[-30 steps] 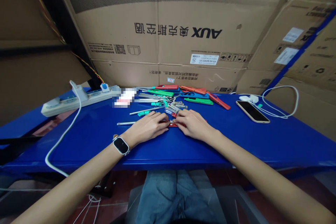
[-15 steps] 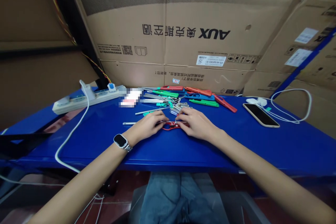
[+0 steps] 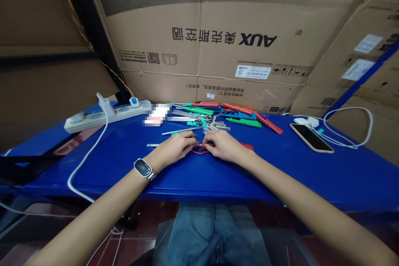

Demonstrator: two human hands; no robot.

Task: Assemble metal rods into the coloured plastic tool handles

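Note:
A red-handled long-nose lighter (image 3: 198, 152) lies on the blue table between my hands; its metal tube (image 3: 152, 145) sticks out left of my left hand and its red end (image 3: 247, 146) shows behind my right hand. My left hand (image 3: 177, 147) is closed around the tube's end by the handle. With fingers pinched together, my right hand (image 3: 222, 145) works over the middle of the handle; any small part in the pinch is hidden. Just beyond lie small metal parts (image 3: 220, 125), loose metal tubes (image 3: 181, 131) and teal pieces (image 3: 195, 124).
Red, orange, blue and green handle pieces (image 3: 243, 122) lie at the back against a cardboard box (image 3: 218, 58). On the left is a white power strip (image 3: 118, 112) with a cable (image 3: 89, 153). A phone (image 3: 311, 138) and a coiled white cable (image 3: 368, 133) lie at right.
My right hand has shifted slightly left along the red handle, its fingers now bunched closer to the middle, uncovering the handle's right end. My left hand stays nearly in place.

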